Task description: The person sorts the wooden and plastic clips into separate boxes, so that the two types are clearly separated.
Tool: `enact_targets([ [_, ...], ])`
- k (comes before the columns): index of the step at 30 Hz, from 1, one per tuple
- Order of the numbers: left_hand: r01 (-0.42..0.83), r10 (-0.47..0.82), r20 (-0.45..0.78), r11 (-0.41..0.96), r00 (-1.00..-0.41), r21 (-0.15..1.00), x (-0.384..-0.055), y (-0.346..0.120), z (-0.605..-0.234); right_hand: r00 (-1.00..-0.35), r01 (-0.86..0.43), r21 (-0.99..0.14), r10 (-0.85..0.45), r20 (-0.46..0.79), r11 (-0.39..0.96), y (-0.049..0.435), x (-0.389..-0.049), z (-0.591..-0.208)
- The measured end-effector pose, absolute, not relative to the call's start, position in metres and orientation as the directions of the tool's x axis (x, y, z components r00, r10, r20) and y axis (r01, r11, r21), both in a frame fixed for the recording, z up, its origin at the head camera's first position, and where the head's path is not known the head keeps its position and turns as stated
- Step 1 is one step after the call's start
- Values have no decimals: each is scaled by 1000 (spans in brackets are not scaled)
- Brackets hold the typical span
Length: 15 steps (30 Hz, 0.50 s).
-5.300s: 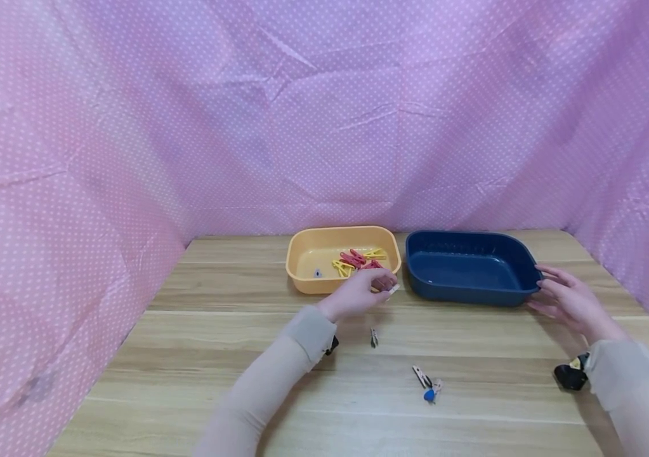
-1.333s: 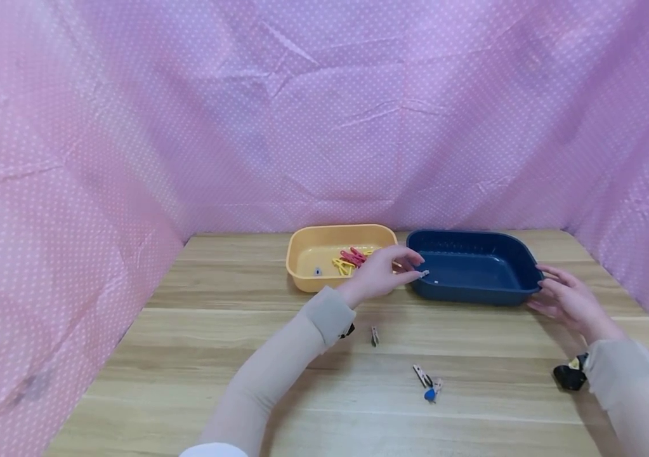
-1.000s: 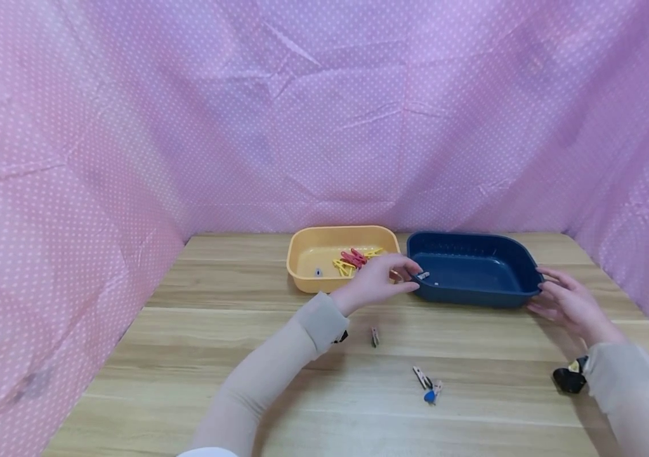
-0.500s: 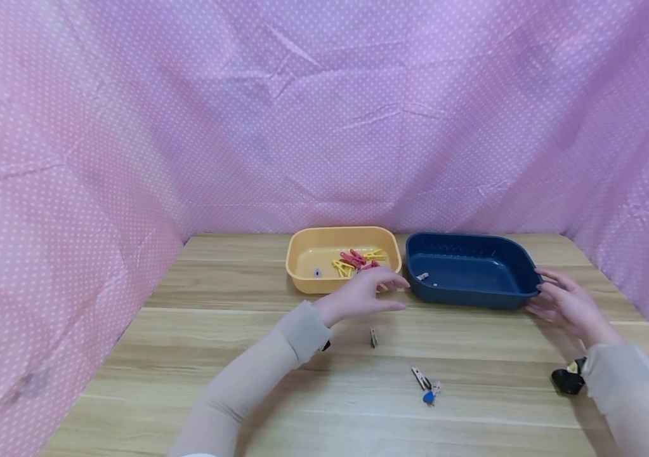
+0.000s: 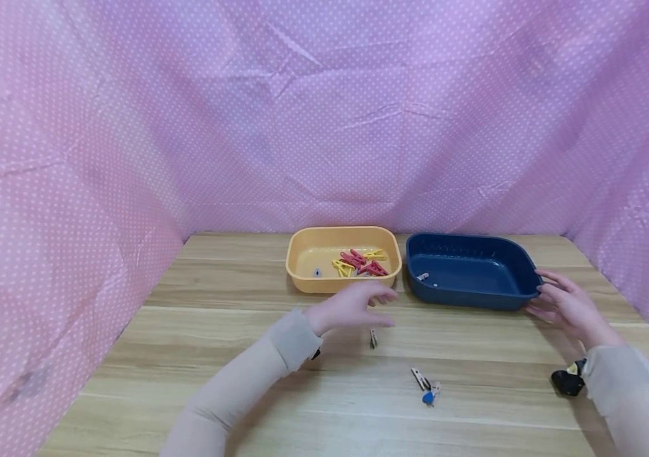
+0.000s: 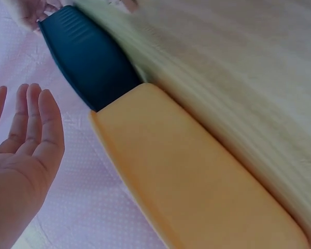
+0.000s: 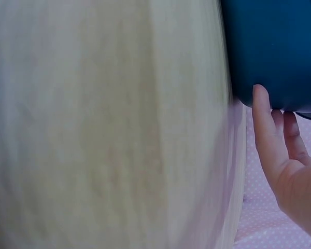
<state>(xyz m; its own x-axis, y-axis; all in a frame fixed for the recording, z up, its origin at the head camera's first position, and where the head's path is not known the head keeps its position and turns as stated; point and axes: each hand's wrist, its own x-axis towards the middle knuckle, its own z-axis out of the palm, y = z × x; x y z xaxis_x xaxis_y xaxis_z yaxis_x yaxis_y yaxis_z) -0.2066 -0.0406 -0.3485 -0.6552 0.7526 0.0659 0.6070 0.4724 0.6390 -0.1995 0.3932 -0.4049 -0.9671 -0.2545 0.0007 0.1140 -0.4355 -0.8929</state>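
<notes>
In the head view my left hand [image 5: 353, 309] hovers in front of the yellow tub [image 5: 307, 284], fingers spread and holding nothing. Red clothes pegs [image 5: 353, 258] and yellow clothes pegs [image 5: 342, 267] lie in that tub with a small grey piece [image 5: 317, 273]. My right hand [image 5: 571, 309] touches the right end of the dark blue tub [image 5: 472, 298] with fairly straight fingers; its thumb [image 7: 263, 109] lies against the wall in the right wrist view. Inside the blue tub, at its left, is a small pale clip [image 5: 422, 277] with a tiny white bit beside it.
On the wooden table [image 5: 187, 355], a small clothespin [image 5: 373, 338] lies just in front of my left hand. Nearer me are another clothespin [image 5: 419, 379] and a clip with a blue heart-shaped piece [image 5: 428, 398]. A pink dotted cloth [image 5: 301, 139] hangs behind the tubs.
My left hand has let go of the small pale clip in the blue tub and drawn back left and toward me. The right hand stays at the blue tub's end.
</notes>
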Motion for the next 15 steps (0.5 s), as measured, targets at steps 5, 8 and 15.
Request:
enact_targets([
  [5,592,763,27,478,-646,649,-204,-45,-355,-967,114,-892,-254,0,-437,392,-199,-403],
  [8,564,761,-10,489,-648,666,-203,-48,-358,-968,115,-897,-251,-4,-426,393,-199,-404],
  [15,528,753,-80,529,-654,665,-203,-52,-363,-968,112,-898,-252,-1,-426,394,-199,-406],
])
